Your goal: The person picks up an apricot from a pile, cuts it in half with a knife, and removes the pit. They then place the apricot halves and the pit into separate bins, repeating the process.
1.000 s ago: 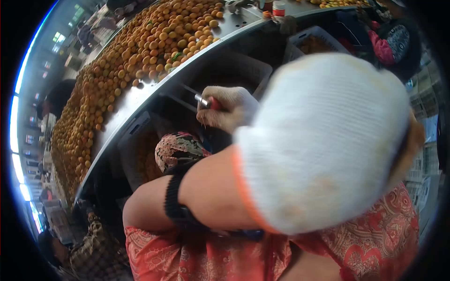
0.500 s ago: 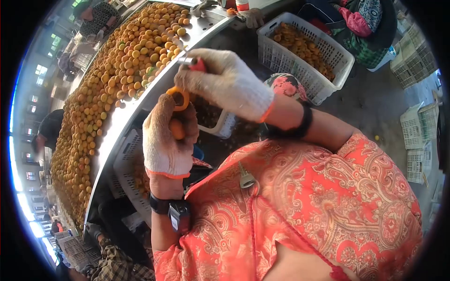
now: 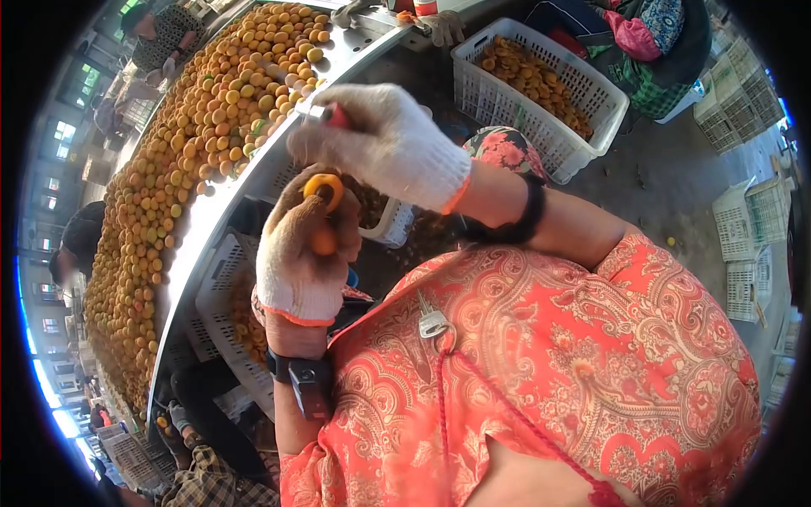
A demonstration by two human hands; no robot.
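Note:
My left hand, in a worn cotton glove, is closed round a cut apricot, whose open orange ring faces up between thumb and fingers. A second apricot sits lower in the same palm, partly covered by the fingers. Just above, my gloved right hand grips a small tool with a red handle and a short metal end. Its exact kind is hard to make out. The right fingers are blurred and stand slightly apart from the cut apricot.
A metal table heaped with apricots runs along the left. White crates with cut fruit stand behind my right arm and below the table edge. Co-workers sit across the table and at lower left. Stacked crates are at right.
My right hand has moved left and away from the cut apricot, which it was touching. The apricot's ring now faces up more, still in my left hand.

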